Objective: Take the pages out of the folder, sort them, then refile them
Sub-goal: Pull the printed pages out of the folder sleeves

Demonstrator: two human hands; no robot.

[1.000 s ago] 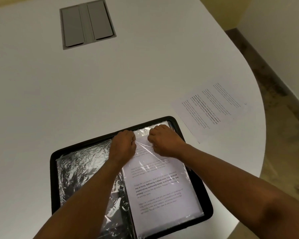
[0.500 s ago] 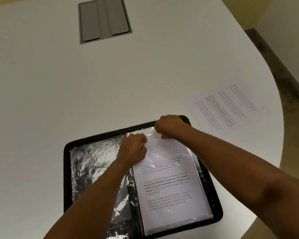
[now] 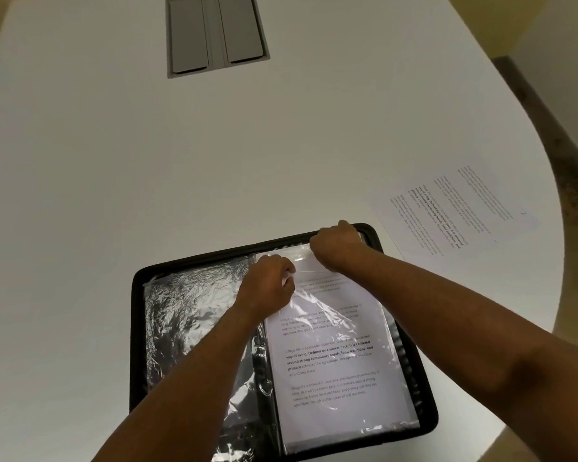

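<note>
White rounded table (image 3: pixel 114 161) fills the frame; grey rectangular hatch (image 3: pixel 217 34) set into it at top centre. Black-edged open folder (image 3: pixel 424 388) lies low centre, crinkled empty clear sleeves (image 3: pixel 194 315) on its left half. On the right half, a printed white page in a clear plastic sleeve (image 3: pixel 334 368), long axis running from lower frame up toward the folder's far edge. The sleeve mouth lies at that far end, right under both hands. Right hand (image 3: pixel 337 246), curled, pinches at the top edge near the folder's upper right corner; whether it holds page or film, cannot tell. Left hand (image 3: pixel 269 283), just beside and lower left, pinches the film and holds it back. Judged: the page draws out upward. One loose printed sheet (image 3: pixel 454 211) lies right, clear of that path.
</note>
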